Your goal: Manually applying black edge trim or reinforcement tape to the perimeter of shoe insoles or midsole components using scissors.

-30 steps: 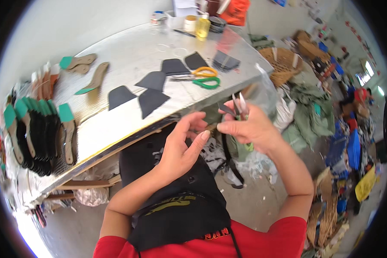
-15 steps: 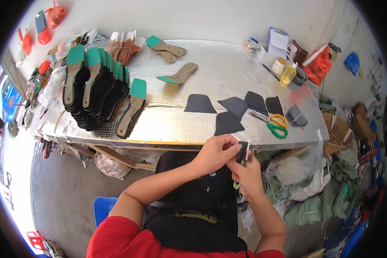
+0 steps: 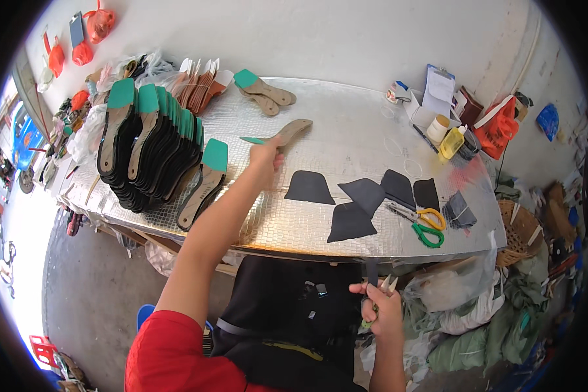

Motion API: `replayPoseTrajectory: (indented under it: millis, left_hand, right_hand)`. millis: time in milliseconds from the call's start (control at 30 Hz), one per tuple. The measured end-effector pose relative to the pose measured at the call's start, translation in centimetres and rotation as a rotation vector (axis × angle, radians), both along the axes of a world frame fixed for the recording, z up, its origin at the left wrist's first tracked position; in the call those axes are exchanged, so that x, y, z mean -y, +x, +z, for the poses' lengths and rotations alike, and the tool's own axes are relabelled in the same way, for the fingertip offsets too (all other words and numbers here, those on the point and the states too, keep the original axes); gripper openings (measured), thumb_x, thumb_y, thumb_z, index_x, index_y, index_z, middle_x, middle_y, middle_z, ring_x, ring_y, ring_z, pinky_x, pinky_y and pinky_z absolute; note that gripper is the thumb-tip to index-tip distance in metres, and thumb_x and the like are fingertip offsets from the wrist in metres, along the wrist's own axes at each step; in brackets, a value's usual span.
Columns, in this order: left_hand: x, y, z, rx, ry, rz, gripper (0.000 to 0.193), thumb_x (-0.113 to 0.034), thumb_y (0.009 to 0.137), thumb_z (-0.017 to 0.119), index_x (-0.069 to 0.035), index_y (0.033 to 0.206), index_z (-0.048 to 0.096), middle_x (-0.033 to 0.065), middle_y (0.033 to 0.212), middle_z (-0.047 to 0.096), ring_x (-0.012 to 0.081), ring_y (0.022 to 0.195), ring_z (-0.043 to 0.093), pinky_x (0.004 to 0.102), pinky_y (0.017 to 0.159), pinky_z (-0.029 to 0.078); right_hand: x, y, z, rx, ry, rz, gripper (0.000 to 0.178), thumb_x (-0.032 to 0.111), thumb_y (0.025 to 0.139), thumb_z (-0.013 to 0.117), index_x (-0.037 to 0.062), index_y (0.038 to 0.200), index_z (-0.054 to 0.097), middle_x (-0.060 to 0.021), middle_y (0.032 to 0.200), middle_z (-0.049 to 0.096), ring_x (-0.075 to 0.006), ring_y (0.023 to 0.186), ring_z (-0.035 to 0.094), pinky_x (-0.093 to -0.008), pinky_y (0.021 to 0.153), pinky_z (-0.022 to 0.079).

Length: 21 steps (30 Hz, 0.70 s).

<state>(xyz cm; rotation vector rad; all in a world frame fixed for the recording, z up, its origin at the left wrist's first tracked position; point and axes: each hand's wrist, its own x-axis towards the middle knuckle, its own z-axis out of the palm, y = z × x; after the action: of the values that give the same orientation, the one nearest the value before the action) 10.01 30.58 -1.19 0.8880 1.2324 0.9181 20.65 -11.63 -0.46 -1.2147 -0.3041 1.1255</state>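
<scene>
My left hand [image 3: 266, 160] reaches over the table to a brown insole [image 3: 295, 132] with a green end. Its fingers are closed at the insole's middle, partly blurred, and hide that part. My right hand [image 3: 384, 310] is low, in front of the table edge, closed around small snips [image 3: 388, 283] with pale blades and a green handle. A narrow dark piece [image 3: 372, 271] sticks up from the same hand. Several black trapezoid pieces [image 3: 309, 187] lie flat on the table, beside scissors [image 3: 430, 228] with yellow and green handles.
Stacked green-ended insoles [image 3: 153, 140] stand at the left, with one more pair [image 3: 202, 186] beside them. Brown pieces [image 3: 202, 85] and two insoles [image 3: 264, 90] lie farther back. A yellow bottle [image 3: 452, 142], clipboard [image 3: 439, 88] and red bag [image 3: 496, 127] occupy the back right.
My left hand has left the dark piece and my right hand, moving forward and left to the insole. The right hand keeps the snips and piece. The view has shifted slightly.
</scene>
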Motion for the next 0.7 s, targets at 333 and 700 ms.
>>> replayPoseTrajectory:
  millis: [333, 700]
  left_hand:
    - [1.3, -2.6, 7.6, 0.077, 0.957, 0.093, 0.035, -0.030, 0.096, 0.058, 0.004, 0.102, 0.058, 0.0127, 0.089, 0.067, 0.0234, 0.078, 0.068, 0.0323, 0.070, 0.052]
    - [24.2, -6.4, 5.0, 0.465, 0.016, -0.649, 0.034, -0.012, 0.087, 0.071, 0.001, 0.116, 0.059, 0.0084, 0.103, 0.067, 0.0162, 0.090, 0.065, 0.0323, 0.080, 0.055]
  right_hand:
    - [0.3, -0.6, -2.2, 0.335, -0.077, -0.238, 0.015, 0.016, 0.095, 0.061, 0.0015, 0.099, 0.063, -0.0038, 0.071, 0.060, -0.0021, 0.041, 0.036, -0.0201, 0.035, 0.027]
    - [-3.9, -5.5, 3.3, 0.661, 0.244, -0.259, 0.012, 0.007, 0.095, 0.059, -0.0018, 0.099, 0.065, 0.0034, 0.068, 0.056, -0.0009, 0.058, 0.046, -0.0170, 0.053, 0.034]
